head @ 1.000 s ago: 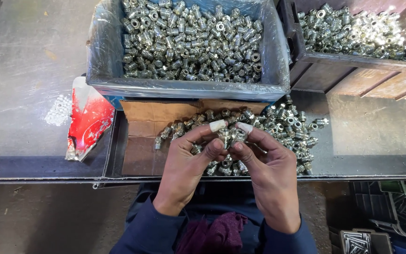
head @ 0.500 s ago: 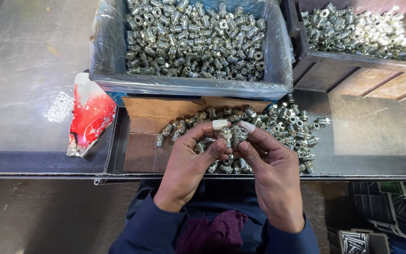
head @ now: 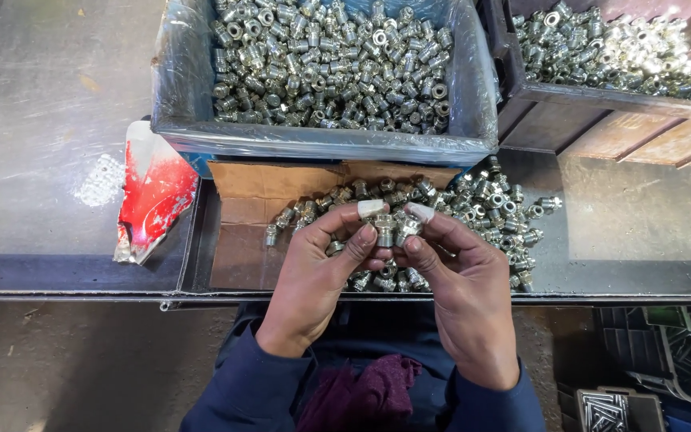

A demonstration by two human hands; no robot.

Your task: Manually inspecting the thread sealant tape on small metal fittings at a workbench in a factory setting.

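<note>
My left hand (head: 321, 272) and my right hand (head: 461, 288) meet over the tray's front edge, fingertips pinched together on a small silvery metal fitting (head: 393, 228). White tape wraps one fingertip of each hand. Just beyond my fingers lies a loose heap of the same threaded metal fittings (head: 481, 204), spread over brown cardboard (head: 249, 208) and the tray floor. My dark blue sleeves show at the bottom.
A plastic-lined blue bin (head: 321, 140) full of fittings stands behind the heap. A dark bin (head: 601, 100) with more fittings is at the back right. A red and white crumpled bag (head: 149, 200) lies left. Boxes of parts sit on the floor at lower right.
Both hands stay together over the heap; the fingers have shifted slightly on the fitting they hold.
</note>
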